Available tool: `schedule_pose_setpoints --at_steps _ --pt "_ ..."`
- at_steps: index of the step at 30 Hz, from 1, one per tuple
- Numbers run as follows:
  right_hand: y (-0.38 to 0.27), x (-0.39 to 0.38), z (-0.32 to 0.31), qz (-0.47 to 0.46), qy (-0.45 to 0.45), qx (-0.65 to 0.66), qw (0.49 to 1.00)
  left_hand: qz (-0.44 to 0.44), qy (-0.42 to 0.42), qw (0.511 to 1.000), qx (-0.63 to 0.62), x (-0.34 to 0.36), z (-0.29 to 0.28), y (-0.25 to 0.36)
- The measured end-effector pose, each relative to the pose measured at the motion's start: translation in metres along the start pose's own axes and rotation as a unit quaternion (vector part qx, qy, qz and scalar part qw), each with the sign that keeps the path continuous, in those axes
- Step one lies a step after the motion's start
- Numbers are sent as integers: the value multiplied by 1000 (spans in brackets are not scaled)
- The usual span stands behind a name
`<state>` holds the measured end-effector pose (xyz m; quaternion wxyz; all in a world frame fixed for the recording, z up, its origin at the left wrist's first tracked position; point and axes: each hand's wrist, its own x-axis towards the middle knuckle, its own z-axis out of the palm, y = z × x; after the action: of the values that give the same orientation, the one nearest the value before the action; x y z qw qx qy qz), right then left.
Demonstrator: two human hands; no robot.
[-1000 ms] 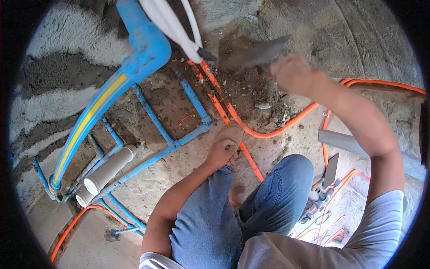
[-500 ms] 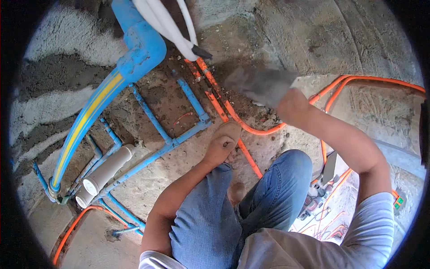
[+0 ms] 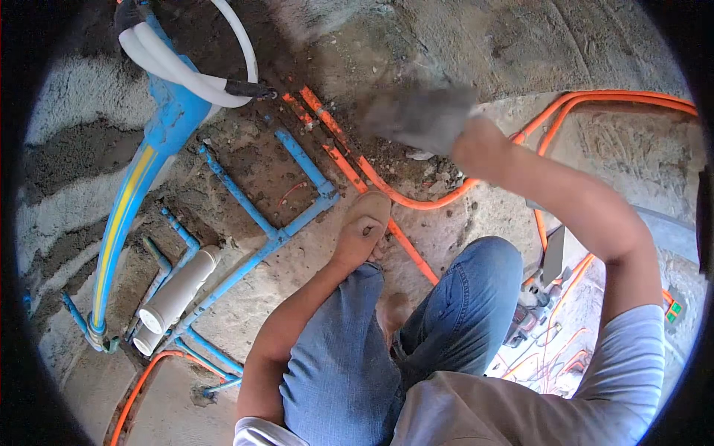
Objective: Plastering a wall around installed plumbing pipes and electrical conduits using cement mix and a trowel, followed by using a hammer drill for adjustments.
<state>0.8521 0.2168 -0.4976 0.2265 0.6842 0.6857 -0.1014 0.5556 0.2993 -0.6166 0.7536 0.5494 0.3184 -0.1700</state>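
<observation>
My right hand (image 3: 480, 151) is closed round a trowel, its broad grey blade (image 3: 424, 115) smeared by motion over the rough mortar at the wall's foot. My left hand (image 3: 357, 241) lies by my left knee with its fingers curled in. Just beyond those fingers shows a tan rounded shape (image 3: 372, 206); whether I grip it cannot be made out. Orange conduits (image 3: 405, 199) run between my hands, partly covered with mortar near the wall. Left of my left hand, blue pipes (image 3: 305, 215) branch toward the wall.
A thick blue pipe with a yellow stripe (image 3: 128, 204) curves down the left side. White looped tubing (image 3: 201, 85) hangs over it. Capped white pipes (image 3: 178, 290) lie below. More orange conduits (image 3: 587, 97) bend along the right wall. Tools (image 3: 528, 320) lie behind my right knee.
My view has shifted slightly, and the white tubing shows further left. My right hand and the trowel have moved slightly left and toward the wall. My left hand stays by the knee.
</observation>
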Motion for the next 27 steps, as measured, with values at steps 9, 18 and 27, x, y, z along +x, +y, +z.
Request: schedule_pose_setpoints --at_steps 9,18,27 --pt "24 75 -87 134 13 64 989 -16 4 1000 -2 -2 4 4" --pt "-10 10 -34 86 24 72 993 27 23 998 44 -7 0 12" --pt "-18 -76 -44 -5 -130 59 990 6 11 1000 0 -3 2 0"
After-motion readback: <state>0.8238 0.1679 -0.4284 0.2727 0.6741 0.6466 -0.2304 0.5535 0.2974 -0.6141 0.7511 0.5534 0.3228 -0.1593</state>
